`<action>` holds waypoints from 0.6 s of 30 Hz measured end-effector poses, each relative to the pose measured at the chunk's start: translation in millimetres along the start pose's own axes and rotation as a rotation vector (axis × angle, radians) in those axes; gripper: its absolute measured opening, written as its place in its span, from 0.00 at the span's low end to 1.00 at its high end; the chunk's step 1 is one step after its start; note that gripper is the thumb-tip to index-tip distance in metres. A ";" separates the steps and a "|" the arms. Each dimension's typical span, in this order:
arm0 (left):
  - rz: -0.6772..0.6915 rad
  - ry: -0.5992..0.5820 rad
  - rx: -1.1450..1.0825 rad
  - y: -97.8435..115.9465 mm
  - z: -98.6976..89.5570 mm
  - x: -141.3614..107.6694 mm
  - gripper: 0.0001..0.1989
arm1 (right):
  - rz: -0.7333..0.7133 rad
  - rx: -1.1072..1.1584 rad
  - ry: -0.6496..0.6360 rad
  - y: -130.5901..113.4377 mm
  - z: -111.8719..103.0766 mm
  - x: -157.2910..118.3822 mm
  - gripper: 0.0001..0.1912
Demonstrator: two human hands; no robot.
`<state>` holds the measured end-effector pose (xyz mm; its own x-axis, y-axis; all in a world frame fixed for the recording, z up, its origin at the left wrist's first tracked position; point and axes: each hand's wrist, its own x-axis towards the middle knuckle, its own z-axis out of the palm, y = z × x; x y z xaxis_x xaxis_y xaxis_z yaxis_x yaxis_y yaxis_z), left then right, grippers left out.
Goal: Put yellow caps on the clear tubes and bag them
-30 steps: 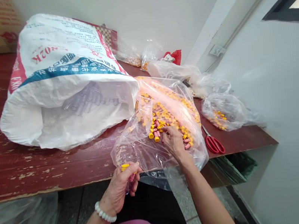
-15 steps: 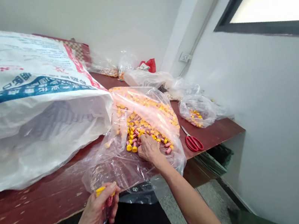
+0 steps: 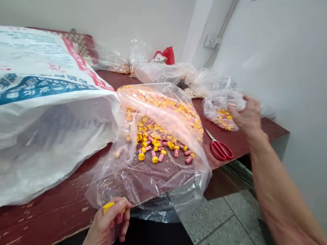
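Note:
Near the table's front edge my left hand [image 3: 112,221] is closed around a small clear bag [image 3: 114,233] holding yellow-capped, red-and-white patterned tubes. My right hand [image 3: 248,117] is over the right end of the table, beside a clear bag [image 3: 220,119] with similar tubes in it. Its thumb and fingers look apart; a small reddish spot shows by the thumb, too blurred to name. In the middle lies a large clear bag [image 3: 159,177], its mouth toward me, with many yellow-capped tubes [image 3: 162,153] spilling toward the opening.
Red-handled scissors [image 3: 221,149] lie between the two bags of tubes. A big white woven sack [image 3: 43,129] fills the left of the red table [image 3: 43,224]. More clear bags [image 3: 167,70] and a red bag [image 3: 168,55] sit along the back wall.
My right hand has left the tubes in the large bag and moved right to the smaller bag. My left hand keeps its hold. The view has shifted slightly.

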<state>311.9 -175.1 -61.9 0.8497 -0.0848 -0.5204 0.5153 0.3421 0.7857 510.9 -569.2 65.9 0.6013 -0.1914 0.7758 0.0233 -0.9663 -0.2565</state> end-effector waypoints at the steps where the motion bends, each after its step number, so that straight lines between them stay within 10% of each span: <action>1: 0.011 -0.002 -0.003 0.6 1.0 -0.4 0.15 | 0.008 0.026 -0.015 -2.1 0.9 -5.5 0.24; 9: 0.079 -0.021 -0.080 -1.7 -9.4 -6.2 0.13 | -0.081 0.521 -0.271 -115.8 -29.2 -135.0 0.11; 18: 0.218 0.149 -0.230 -4.1 -63.7 -50.8 0.09 | -0.101 0.474 -0.632 -136.6 19.4 -165.3 0.15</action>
<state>259.5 -112.6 -60.0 0.9028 0.1450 -0.4049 0.2706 0.5403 0.7967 423.8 -402.2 -38.5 0.9139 0.1644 0.3712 0.3541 -0.7700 -0.5307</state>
